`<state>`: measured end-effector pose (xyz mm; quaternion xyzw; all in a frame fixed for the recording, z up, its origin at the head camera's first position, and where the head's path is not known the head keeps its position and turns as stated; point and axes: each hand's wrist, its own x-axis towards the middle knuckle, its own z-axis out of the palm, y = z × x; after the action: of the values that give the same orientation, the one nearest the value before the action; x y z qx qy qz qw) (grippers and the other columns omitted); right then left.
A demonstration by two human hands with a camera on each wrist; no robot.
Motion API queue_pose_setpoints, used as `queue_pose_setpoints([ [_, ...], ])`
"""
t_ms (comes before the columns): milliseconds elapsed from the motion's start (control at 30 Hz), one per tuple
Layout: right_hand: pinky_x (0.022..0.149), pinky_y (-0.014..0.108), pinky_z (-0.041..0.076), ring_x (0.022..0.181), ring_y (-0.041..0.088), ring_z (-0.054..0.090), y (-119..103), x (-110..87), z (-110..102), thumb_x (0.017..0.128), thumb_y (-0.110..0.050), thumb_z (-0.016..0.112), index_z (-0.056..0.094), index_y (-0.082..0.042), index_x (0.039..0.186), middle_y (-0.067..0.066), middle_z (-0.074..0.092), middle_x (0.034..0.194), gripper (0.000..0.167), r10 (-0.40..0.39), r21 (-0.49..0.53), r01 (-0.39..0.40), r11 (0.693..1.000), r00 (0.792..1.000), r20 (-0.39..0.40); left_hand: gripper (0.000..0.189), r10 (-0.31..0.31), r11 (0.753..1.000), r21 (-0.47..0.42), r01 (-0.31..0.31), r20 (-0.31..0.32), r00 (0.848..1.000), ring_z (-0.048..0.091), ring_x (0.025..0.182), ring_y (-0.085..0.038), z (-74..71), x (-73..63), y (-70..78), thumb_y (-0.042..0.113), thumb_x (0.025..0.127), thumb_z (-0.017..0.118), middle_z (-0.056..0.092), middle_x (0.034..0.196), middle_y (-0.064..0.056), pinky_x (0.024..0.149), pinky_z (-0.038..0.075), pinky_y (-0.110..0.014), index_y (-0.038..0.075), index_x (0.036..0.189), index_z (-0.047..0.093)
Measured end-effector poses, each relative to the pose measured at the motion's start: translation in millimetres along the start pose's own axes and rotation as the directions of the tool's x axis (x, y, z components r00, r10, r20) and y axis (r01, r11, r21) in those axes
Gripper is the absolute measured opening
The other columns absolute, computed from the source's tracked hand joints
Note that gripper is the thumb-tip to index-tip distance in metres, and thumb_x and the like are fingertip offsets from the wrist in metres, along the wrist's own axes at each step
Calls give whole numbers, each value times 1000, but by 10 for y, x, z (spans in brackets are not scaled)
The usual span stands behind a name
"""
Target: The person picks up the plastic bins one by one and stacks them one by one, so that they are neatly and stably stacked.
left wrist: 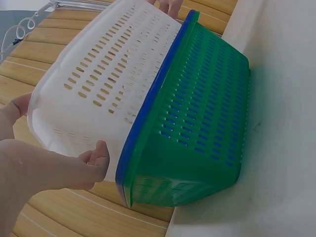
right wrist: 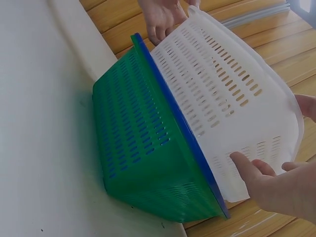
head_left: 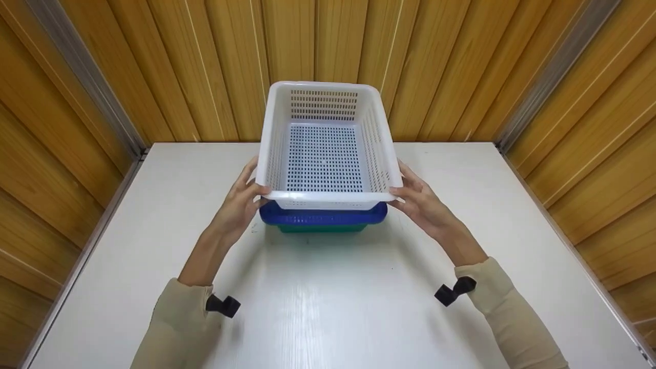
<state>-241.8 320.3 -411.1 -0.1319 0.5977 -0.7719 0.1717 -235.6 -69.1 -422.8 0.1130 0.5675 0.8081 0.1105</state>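
A white perforated plastic basket (head_left: pixel 332 196) stands at the table's middle in the head view, partly sunk into a blue basket (head_left: pixel 324 218). That blue one is nested inside a green basket (head_left: pixel 323 228), whose slotted side shows in both wrist views. My left hand (head_left: pixel 237 205) holds the white basket's near left corner, thumb over the rim and fingers against the outer side. At the near right corner my right hand (head_left: pixel 424 206) grips it likewise. The white basket has nothing inside. Most of the blue basket is hidden between the other two.
The white table (head_left: pixel 328 297) carries the stack near its back edge. Yellow wood-look panels (head_left: pixel 205 66) rise behind and at both sides, with grey metal trim (head_left: pixel 558 72) in the corners.
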Motion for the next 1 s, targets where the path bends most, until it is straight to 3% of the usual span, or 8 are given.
queue_pose_setpoints([
  [200,109,31,49,156,39,20,-15,-17,-14,100,0,52,16,-26,165,11,18,171,79,11,-11,-11,1000,1000,6,78,-58,997,42,59,-11,998,30,154,-30,-31,-13,19,7,98,58,27,169,-5,129,20,-51,32,163,24],
  [467,113,31,47,157,37,21,-56,-20,4,100,-3,56,17,-28,165,8,20,171,80,35,-27,-35,999,999,0,78,-42,982,185,48,-35,999,9,160,-21,-53,3,84,9,97,62,26,170,4,126,-12,-58,34,162,28],
  [700,131,47,13,158,28,22,-106,-26,-14,99,-7,61,18,-27,165,7,20,172,81,21,-111,-22,994,1000,-7,80,-69,965,248,82,-61,996,-3,161,-22,-63,6,101,14,95,65,17,172,8,124,-14,-64,36,162,27],
  [767,131,46,10,158,28,21,-115,-20,-16,99,-7,63,19,-26,165,7,20,171,82,18,-120,-19,993,1000,-6,81,-80,962,256,95,-71,994,-6,161,-22,-68,5,109,15,94,66,16,172,8,123,-14,-65,38,162,27],
  [833,131,46,13,158,30,21,-111,-8,-22,98,-7,63,19,-27,165,8,20,171,82,26,-123,-27,992,1000,-8,82,-90,960,260,106,-75,993,-9,161,-24,-76,4,120,16,94,66,14,173,6,122,-15,-67,38,162,26],
  [1000,118,36,41,155,38,25,-81,2,-37,98,-5,63,20,-29,165,10,19,169,84,84,-91,-85,992,996,-18,85,-145,950,265,166,-99,985,-15,160,-28,-90,-2,144,18,93,68,5,174,1,120,-16,-70,38,163,23],
])
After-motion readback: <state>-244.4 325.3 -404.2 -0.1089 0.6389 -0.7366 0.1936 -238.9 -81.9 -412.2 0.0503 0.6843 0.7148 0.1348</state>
